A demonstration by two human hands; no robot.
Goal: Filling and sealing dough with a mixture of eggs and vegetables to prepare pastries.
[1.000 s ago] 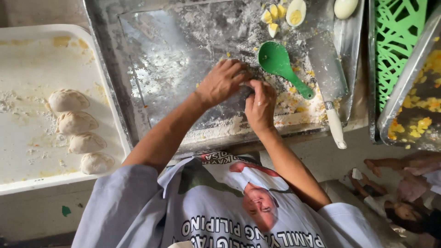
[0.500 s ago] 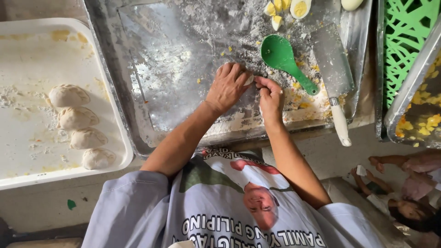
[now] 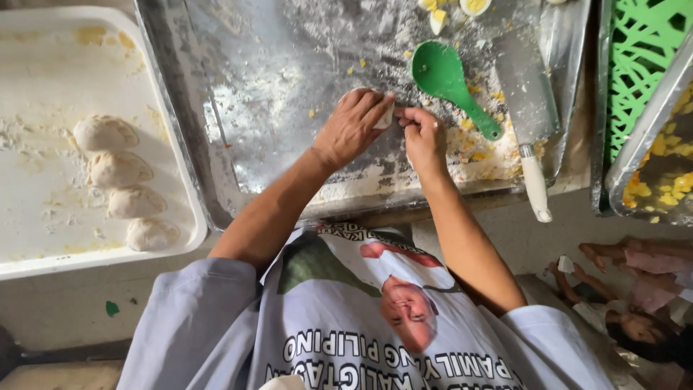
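left hand [image 3: 351,128] and right hand [image 3: 424,139] meet over floured metal tray [image 3: 238,108]. small pale dough piece [image 3: 385,118] pinched between fingertips of both, mostly hidden, only white edge showing. fingers curled narrow on it. green spoon [image 3: 447,81] just beside right hand, white-handled scraper [image 3: 529,108] further right. egg pieces [image 3: 455,9] at far edge. four filled dough pieces [image 3: 119,180] on white tray [image 3: 43,65], well apart.

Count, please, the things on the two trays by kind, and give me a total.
Filled dough pieces on the white tray: 4
Dough piece between the left hand and right hand: 1
Green spoon: 1
Cleaver with white handle: 1
Boiled egg pieces at the metal tray's top edge: about 3
Total: about 10
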